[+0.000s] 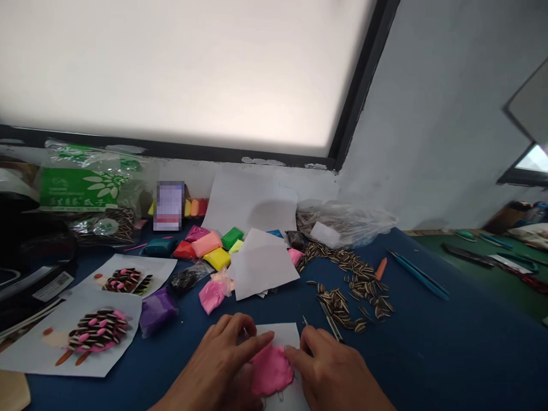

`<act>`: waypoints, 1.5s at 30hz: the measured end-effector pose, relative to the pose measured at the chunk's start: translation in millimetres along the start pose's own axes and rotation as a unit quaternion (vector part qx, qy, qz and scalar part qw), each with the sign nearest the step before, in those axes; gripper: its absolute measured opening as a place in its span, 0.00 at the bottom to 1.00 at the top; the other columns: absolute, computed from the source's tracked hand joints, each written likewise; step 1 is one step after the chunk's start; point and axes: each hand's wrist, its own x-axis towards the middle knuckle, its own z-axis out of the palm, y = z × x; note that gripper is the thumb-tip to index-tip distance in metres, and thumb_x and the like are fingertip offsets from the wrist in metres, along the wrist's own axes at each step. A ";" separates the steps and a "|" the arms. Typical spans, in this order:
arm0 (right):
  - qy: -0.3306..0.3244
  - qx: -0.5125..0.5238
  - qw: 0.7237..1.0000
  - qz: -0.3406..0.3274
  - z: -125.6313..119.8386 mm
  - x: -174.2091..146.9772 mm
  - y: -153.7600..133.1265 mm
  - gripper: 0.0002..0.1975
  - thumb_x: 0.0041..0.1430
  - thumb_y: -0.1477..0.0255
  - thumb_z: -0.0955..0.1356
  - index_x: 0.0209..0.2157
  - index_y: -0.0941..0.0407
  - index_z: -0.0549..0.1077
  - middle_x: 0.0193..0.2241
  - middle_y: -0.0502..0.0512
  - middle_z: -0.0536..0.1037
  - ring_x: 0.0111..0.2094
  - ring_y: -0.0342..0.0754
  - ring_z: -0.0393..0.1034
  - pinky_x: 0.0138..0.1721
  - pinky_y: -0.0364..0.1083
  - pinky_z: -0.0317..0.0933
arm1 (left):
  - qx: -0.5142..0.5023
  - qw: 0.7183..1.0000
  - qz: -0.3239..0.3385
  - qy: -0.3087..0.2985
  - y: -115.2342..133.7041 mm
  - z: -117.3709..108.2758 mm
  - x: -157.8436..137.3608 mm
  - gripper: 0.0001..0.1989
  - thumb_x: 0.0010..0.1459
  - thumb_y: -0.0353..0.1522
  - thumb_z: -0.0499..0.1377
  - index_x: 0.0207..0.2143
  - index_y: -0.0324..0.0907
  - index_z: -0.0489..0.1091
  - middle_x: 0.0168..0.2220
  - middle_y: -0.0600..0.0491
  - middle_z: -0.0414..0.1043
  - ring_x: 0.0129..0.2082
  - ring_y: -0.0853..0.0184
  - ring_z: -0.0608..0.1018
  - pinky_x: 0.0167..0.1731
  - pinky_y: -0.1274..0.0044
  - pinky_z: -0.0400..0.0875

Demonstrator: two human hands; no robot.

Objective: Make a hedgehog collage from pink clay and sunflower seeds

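In front of me, a flattened pink piece of modelling clay [274,372] lies on a white sheet of paper [286,331]. My left hand [225,357] is at the clay's left side, fingers bent and one finger along its upper edge; its thumb is hard to make out. My right hand [331,362] is closed at the right side, with a fingertip pressing the clay's upper right edge. A thin pointed tip shows just beyond the right hand. Sunflower seeds [336,302] and a slim metal-looking tool [330,321] lie beyond that hand.
Two paper hedgehog pictures [96,334] with seeds and clay are at left, near a purple clay packet [158,311]. Coloured clay packets [217,258] and loose paper [263,265] lie farther back. Blue tweezers [422,277] and an orange clay piece [381,268] are at right.
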 end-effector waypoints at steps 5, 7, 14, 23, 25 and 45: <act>0.066 -0.042 0.997 -0.022 22.2 -0.3 2.3 0.08 0.55 0.78 0.71 0.34 0.51 0.74 0.26 0.49 0.70 0.25 0.47 0.64 0.21 0.47 0.40 | 0.008 1.000 0.016 0.015 -2.5 3.3 -1.4 0.43 0.40 0.22 0.70 0.59 0.62 0.71 0.51 0.53 0.71 0.46 0.55 0.75 0.46 0.68 0.70; 0.059 -0.058 0.996 -0.044 22.2 -0.9 3.7 0.07 0.58 0.78 0.70 0.35 0.52 0.73 0.27 0.50 0.71 0.26 0.47 0.65 0.21 0.47 0.42 | 0.005 0.999 0.030 0.024 -7.3 6.9 -1.7 0.43 0.44 0.24 0.71 0.61 0.64 0.69 0.51 0.53 0.71 0.46 0.56 0.75 0.46 0.69 0.70; 0.061 -0.063 0.995 -0.053 4.5 -2.3 4.5 0.12 0.62 0.82 0.66 0.43 0.53 0.72 0.30 0.50 0.72 0.28 0.47 0.68 0.23 0.45 0.51 | 0.017 0.999 0.038 0.028 -17.7 18.4 1.1 0.42 0.42 0.30 0.73 0.61 0.58 0.70 0.51 0.51 0.71 0.45 0.53 0.76 0.45 0.66 0.71; 0.117 -0.073 0.990 -0.034 38.0 3.3 -0.6 0.09 0.57 0.78 0.69 0.39 0.51 0.71 0.27 0.50 0.67 0.25 0.48 0.63 0.22 0.47 0.41 | -0.002 1.000 0.024 0.001 -5.5 0.1 0.1 0.42 0.43 0.26 0.71 0.61 0.58 0.70 0.53 0.52 0.71 0.48 0.54 0.75 0.48 0.68 0.70; 0.094 -0.047 0.994 -0.030 32.7 2.9 -1.9 0.13 0.55 0.79 0.69 0.41 0.51 0.72 0.27 0.50 0.68 0.26 0.48 0.63 0.22 0.46 0.42 | -0.001 1.000 0.014 -0.002 -6.4 2.3 0.3 0.42 0.40 0.25 0.70 0.60 0.57 0.71 0.53 0.51 0.70 0.48 0.54 0.74 0.48 0.67 0.70; 0.017 -0.094 0.993 -0.074 9.4 -9.1 4.7 0.18 0.63 0.74 0.69 0.54 0.54 0.70 0.30 0.53 0.72 0.26 0.48 0.67 0.20 0.46 0.44 | 0.074 0.996 0.056 0.001 -14.1 19.5 -2.1 0.42 0.42 0.26 0.70 0.60 0.67 0.70 0.53 0.51 0.68 0.46 0.52 0.73 0.44 0.67 0.70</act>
